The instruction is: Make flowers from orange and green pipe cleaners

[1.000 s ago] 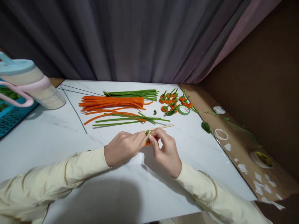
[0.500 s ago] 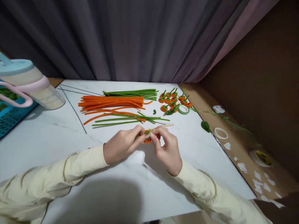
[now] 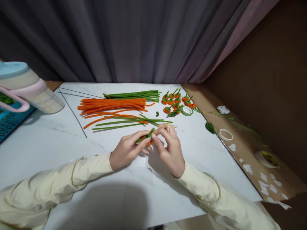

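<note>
My left hand is closed around a small orange pipe-cleaner pumpkin with green pieces on top. My right hand meets it from the other side, thumb and forefinger pinching by the green pipe-cleaner stem, which stands up between the hands. Fingers cover much of the pumpkin. A thin wooden stick pokes out behind my right hand, mostly hidden. Beyond the hands lie loose green pipe cleaners and an orange bundle.
Finished orange pumpkins cluster at the back right beside a green tape roll. Green pipe cleaners lie at the back. A tumbler stands left. White tape and paper scraps lie right.
The green stem now stands up between my fingers, and my left hand has turned slightly. More of the wooden stick is hidden behind my right hand. The view has shifted slightly.
</note>
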The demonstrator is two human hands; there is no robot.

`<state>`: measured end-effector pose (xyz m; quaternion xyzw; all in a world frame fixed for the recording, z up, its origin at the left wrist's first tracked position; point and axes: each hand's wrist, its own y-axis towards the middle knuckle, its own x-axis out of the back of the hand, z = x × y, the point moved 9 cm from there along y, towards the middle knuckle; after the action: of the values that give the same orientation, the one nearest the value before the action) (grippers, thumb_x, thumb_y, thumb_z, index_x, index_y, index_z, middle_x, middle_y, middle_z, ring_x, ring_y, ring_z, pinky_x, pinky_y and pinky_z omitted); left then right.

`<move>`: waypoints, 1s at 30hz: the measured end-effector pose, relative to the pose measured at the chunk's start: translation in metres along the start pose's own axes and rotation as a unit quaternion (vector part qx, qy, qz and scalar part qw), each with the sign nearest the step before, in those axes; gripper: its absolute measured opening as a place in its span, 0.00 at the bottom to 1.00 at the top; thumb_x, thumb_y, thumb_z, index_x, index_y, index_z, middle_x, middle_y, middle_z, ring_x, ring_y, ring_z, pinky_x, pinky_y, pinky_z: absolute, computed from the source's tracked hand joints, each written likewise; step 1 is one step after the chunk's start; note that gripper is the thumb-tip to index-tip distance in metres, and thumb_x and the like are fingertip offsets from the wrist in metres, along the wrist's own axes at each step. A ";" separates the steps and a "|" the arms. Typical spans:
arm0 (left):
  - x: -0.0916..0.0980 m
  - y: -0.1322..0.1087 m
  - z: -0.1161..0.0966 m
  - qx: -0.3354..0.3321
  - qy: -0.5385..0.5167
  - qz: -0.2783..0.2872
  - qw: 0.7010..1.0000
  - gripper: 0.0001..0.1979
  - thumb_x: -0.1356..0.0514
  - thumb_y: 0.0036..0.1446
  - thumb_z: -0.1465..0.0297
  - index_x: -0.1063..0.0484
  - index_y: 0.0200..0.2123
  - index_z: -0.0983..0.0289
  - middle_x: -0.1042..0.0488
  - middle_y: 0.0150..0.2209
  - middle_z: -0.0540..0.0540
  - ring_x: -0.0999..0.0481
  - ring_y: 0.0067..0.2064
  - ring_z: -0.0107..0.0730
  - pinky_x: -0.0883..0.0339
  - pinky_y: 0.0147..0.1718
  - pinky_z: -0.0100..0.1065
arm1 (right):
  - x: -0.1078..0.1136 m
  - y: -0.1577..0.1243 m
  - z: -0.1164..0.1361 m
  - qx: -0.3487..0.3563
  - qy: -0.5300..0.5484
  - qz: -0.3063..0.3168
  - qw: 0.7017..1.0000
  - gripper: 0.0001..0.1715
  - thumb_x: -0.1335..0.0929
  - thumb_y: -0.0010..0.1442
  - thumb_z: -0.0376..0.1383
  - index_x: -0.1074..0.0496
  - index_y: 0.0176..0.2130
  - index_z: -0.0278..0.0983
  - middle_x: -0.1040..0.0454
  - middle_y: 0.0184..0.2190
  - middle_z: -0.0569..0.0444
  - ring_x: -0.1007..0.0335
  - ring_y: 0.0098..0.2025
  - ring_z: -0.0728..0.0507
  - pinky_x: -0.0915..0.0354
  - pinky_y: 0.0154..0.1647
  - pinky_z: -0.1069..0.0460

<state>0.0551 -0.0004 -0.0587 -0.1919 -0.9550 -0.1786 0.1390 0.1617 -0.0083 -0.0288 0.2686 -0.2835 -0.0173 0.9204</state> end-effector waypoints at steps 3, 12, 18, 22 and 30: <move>0.005 -0.007 -0.013 -0.106 0.114 -0.051 0.987 0.10 0.47 0.60 0.74 0.36 0.46 0.65 0.25 0.40 0.55 0.22 0.33 0.25 0.26 0.34 0.23 | -0.002 0.000 0.003 0.013 -0.029 0.016 0.999 0.08 0.39 0.60 0.31 0.36 0.29 0.37 0.38 0.32 0.52 0.44 0.37 0.42 0.46 0.39 0.46; 0.006 -0.015 -0.023 -0.190 0.204 -0.093 0.956 0.07 0.46 0.60 0.76 0.38 0.42 0.64 0.25 0.33 0.52 0.22 0.33 0.26 0.27 0.33 0.23 | -0.015 0.000 -0.016 -0.074 0.118 0.067 0.988 0.10 0.39 0.59 0.30 0.39 0.26 0.37 0.37 0.29 0.54 0.41 0.35 0.44 0.44 0.38 0.47; 0.006 -0.008 -0.008 -0.046 0.025 -0.060 0.997 0.03 0.46 0.60 0.73 0.39 0.37 0.65 0.27 0.32 0.52 0.21 0.29 0.26 0.26 0.29 0.22 | -0.008 -0.002 -0.005 -0.028 0.096 0.019 0.995 0.11 0.40 0.61 0.31 0.40 0.26 0.37 0.39 0.28 0.54 0.42 0.35 0.44 0.44 0.36 0.48; 0.005 -0.008 -0.007 -0.014 -0.034 -0.049 0.998 0.04 0.46 0.60 0.71 0.39 0.37 0.65 0.26 0.31 0.53 0.21 0.29 0.28 0.24 0.30 0.26 | -0.001 -0.003 0.007 0.027 0.053 -0.008 0.998 0.10 0.41 0.61 0.29 0.41 0.27 0.37 0.39 0.29 0.54 0.42 0.34 0.44 0.46 0.35 0.48; 0.004 -0.011 -0.014 -0.039 -0.079 -0.036 0.995 0.04 0.46 0.59 0.75 0.39 0.38 0.64 0.27 0.31 0.52 0.21 0.28 0.28 0.24 0.29 0.25 | 0.008 -0.009 0.030 0.149 -0.026 -0.040 0.988 0.09 0.41 0.56 0.25 0.42 0.28 0.37 0.38 0.28 0.53 0.44 0.33 0.43 0.49 0.35 0.47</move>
<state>0.0498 -0.0139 -0.0476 -0.1764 -0.9616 -0.2046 0.0490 0.1530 -0.0318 -0.0083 0.4133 -0.2961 -0.0187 0.8609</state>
